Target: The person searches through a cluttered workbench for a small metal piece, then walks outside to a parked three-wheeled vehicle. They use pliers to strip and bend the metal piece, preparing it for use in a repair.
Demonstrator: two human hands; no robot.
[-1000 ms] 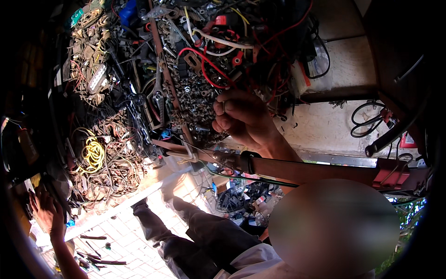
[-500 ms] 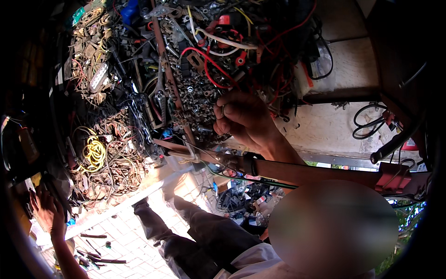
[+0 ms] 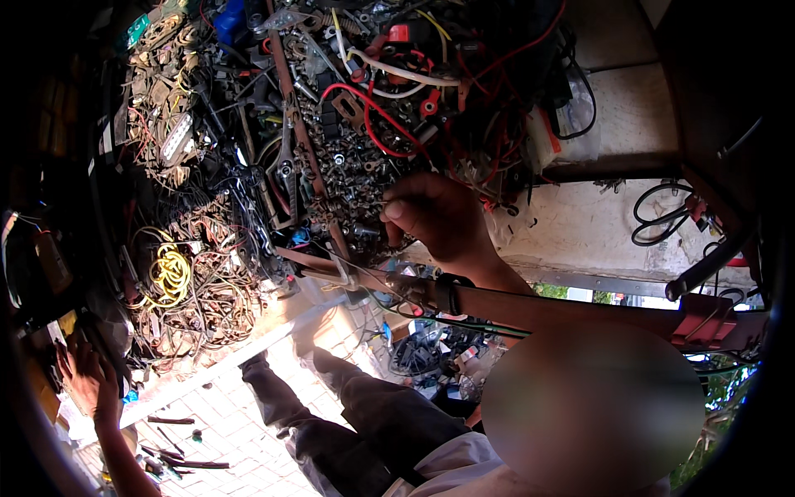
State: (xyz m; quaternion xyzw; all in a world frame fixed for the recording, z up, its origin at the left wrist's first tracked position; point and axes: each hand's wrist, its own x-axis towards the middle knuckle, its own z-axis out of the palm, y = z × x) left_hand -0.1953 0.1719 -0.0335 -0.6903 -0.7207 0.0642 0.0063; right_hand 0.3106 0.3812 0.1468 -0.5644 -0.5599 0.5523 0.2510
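My right hand is closed in a pinch over a heap of small nuts and bolts. Between thumb and forefinger shows a sliver of a small metal piece, too little to name its kind. The forearm passes beneath a wooden rail. At the far lower left, my left hand lies with its fingers stretched apart, against a dark curved object whose kind is lost in shadow.
A rusty metal strip divides the hardware, with a wrench beside it. Red cables tangle farther back. Yellow wire lies coiled among scrap at left. A red clamp grips the rail; a pale board lies behind.
My right hand has turned and shifted slightly, so the small piece in its pinch shows less. My left hand stays nearly in place. The view has shifted a little.
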